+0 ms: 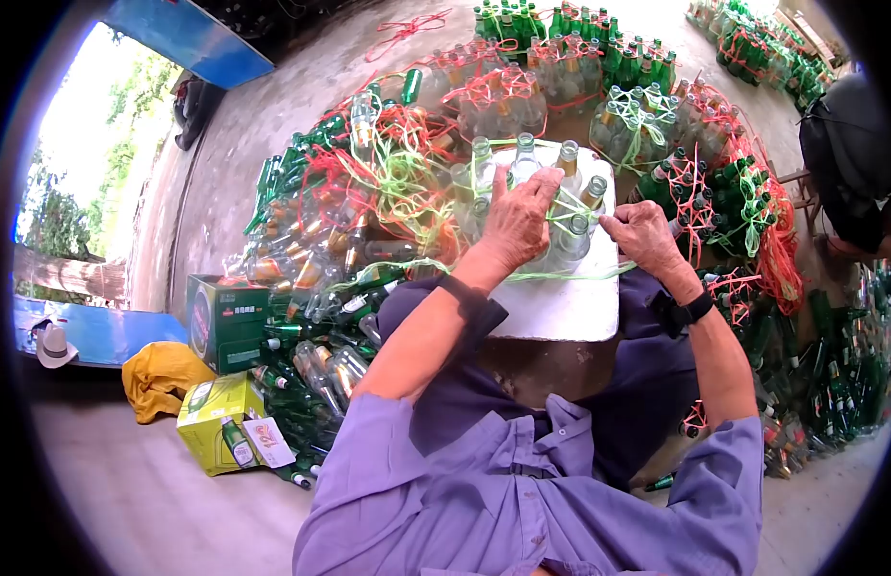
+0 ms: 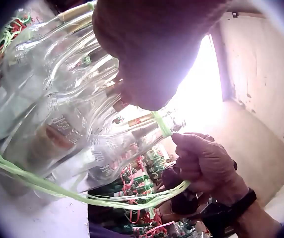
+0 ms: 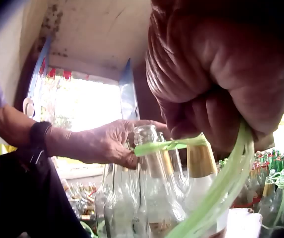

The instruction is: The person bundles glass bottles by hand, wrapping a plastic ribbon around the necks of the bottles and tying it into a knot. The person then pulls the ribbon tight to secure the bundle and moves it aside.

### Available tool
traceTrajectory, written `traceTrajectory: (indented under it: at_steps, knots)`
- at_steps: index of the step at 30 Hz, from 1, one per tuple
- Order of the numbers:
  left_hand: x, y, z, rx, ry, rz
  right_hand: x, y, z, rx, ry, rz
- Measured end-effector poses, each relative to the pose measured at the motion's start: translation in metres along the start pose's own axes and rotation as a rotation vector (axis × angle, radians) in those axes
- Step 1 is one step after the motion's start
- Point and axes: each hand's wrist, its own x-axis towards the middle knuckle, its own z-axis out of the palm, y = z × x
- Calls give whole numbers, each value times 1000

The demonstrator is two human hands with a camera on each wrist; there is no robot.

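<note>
A cluster of clear glass bottles (image 1: 525, 158) stands upright on a white board (image 1: 599, 302), with green plastic twine (image 1: 546, 274) around some necks. Over the cluster lies my left hand (image 1: 518, 216), its fingers among the bottle necks; in the right wrist view that hand (image 3: 107, 144) touches a neck. My right hand (image 1: 647, 240), at the cluster's right edge, is curled round green twine (image 3: 231, 183), which hangs from it in a loop. In the left wrist view the right hand (image 2: 206, 161) is beside a bottle neck wrapped with green twine (image 2: 161, 124).
Tied bundles of clear and green bottles (image 1: 503, 101) stand beyond the board. Loose bottles and red and green twine (image 1: 407, 173) are heaped at the left, near a green box (image 1: 225, 322) and a yellow-green box (image 1: 220, 422). More bottles (image 1: 839, 374) lie at the right.
</note>
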Motion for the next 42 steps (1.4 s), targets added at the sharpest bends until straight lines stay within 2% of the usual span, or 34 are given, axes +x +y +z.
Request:
traceTrajectory:
  at_steps: [5,14,16,19,21,22,27,30,35,39,41,42]
  knots:
    - [-1,-1,-1,-36,-8,-4,7,4,-8,-113,-62,-56]
    - [-3,-14,-5,-68,-25,53,-7,-18,-9,-82,-72,28]
    - [-4,-19,-5,-72,-17,113,-11,-24,-10,-83,-76,39]
    - [-5,-23,-6,-104,-35,153,-17,-25,-7,-51,-79,12]
    - [-7,-25,-8,-132,-48,174,-21,-25,-8,-182,-135,-148]
    - [-6,-27,-10,-152,-54,202,-26,-32,-8,-91,-120,-21]
    - [-5,-40,-17,-204,-139,296,-42,-50,-5,-41,-148,3]
    - [-4,-45,-20,-209,-179,347,-49,-59,3,65,-99,73]
    - [-4,-47,-18,-212,-191,340,-54,-49,13,162,-83,106]
    - [-11,-38,-17,-169,-88,276,-58,-35,21,236,-93,164]
    - [-12,-35,-13,-99,77,231,-58,-34,19,335,-119,243]
    - [-15,-30,-17,-59,87,189,-58,-30,21,356,-124,250]
